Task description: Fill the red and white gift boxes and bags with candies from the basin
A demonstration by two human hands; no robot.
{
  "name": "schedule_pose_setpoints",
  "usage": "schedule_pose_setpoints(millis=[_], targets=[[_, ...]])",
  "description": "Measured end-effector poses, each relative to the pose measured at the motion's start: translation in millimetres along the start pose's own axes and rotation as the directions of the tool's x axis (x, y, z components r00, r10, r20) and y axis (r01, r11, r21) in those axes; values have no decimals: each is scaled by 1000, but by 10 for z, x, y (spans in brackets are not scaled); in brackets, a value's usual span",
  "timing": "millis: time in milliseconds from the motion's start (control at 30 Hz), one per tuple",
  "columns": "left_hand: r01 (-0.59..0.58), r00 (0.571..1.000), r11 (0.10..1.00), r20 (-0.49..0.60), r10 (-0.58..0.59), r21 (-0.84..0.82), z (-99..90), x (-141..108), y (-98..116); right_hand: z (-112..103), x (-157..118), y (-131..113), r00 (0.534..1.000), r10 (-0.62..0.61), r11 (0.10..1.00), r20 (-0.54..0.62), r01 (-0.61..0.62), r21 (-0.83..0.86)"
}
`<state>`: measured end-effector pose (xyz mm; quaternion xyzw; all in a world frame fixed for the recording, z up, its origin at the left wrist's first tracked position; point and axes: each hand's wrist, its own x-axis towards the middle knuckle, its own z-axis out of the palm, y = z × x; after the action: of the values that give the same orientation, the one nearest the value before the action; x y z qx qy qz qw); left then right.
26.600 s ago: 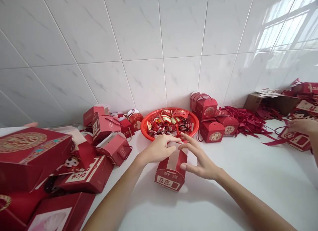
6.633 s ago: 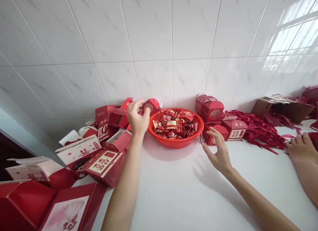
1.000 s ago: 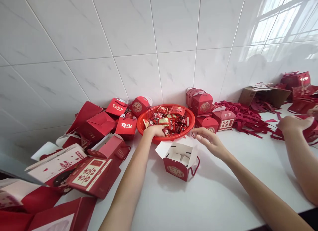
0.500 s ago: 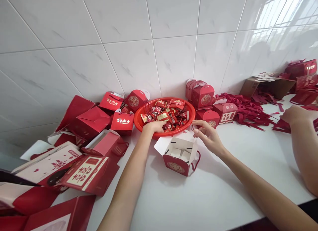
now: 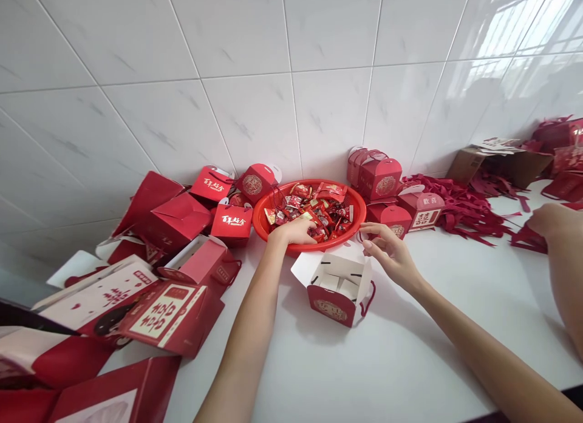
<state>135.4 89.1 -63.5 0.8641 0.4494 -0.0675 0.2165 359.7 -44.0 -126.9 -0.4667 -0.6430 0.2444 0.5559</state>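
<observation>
Clock ref: 12 = twd wall (image 5: 246, 28), 6 = twd wearer. Box (image 5: 330, 307) sits upright, mouth up, on the bench (image 5: 382, 362), approx 5 o'clock from L hand (image 5: 298, 230) & approx 8 o'clock from R hand (image 5: 386, 248). Front face runs roughly 10 to 4; true long axis hard to tell, foreshortened. R hand looks slightly nearer the box, fingertips just beside its rear R corner; can't tell if they touch.

L hand: down in the red basket (image 5: 310, 247), fingertips hidden among wrapped sweets (image 5: 330, 219), so can't tell if it's grasping any. Basket is just behind the box, 11–12 o'clock. R hand: released, fingers loosely bent & apart, nothing seen in them.

Box looks: dk red outside w/ pale round emblem on front, white inside, 2 pale squares at bottom, short dk bits on inner walls. White flap (image 5: 305, 266) stands out at 10 o'clock; red cord (image 5: 368, 300) loops off the 3 o'clock side.

Around box: stack (image 5: 380, 177) of red boxes at 1, ribbons (image 5: 460, 207) at 2, co-worker's hand (image 5: 552, 219) btwn 2 & 3, box pile (image 5: 177, 219) at 9–10.
</observation>
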Motion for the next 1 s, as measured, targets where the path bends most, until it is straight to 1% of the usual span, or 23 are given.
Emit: schedule_pose_setpoints(millis=[100, 233, 367, 500, 633, 733, 800, 833, 867, 900, 967, 1000], targets=[[-81, 995, 996, -61, 78, -43, 2, -6, -6, 1, -2, -15, 1000, 1, 1000, -9, -2, -18], [-209, 972, 966, -138, 188, -154, 12, -10, -9, 1, -3, -17, 1000, 7, 1000, -16, -7, -26], [-281, 954, 924, -181, 239, -259, 24, -6, -23, -2, -7, -8, 1000, 2, 999, -10, -2, -34], [-324, 932, 889, -271, 241, -323, 18, -24, -27, 4, -9, -6, 1000, -3, 999, -10, 3, -54], [-352, 907, 862, -360, 218, -365, 8, -34, -20, -14, 42, 22, 998, -48, 996, -29, 45, -82], [-375, 886, 855, -411, 216, -358, 1, -29, -16, -52, 164, 19, 991, -81, 988, -103, 67, -139], [-382, 870, 863, -443, 216, -331, -6, -34, -8, -64, 294, -20, 982, -106, 983, -159, 79, -168], [-386, 862, 866, -460, 215, -317, -10, -40, -2, -59, 373, -48, 980, -113, 982, -164, 84, -169], [-391, 853, 868, -476, 216, -307, -14, -47, 5, -44, 458, -78, 982, -112, 983, -149, 87, -161], [-397, 844, 867, -490, 217, -302, -18, -54, 12, -18, 548, -105, 990, -98, 986, -106, 82, -142], [-406, 834, 863, -509, 215, -301, -24, -66, 25, 61, 732, -138, 998, -43, 996, 46, 47, -80], [-408, 831, 861, -514, 212, -304, -25, -68, 28, 109, 819, -139, 992, -5, 999, 128, 11, -48]])
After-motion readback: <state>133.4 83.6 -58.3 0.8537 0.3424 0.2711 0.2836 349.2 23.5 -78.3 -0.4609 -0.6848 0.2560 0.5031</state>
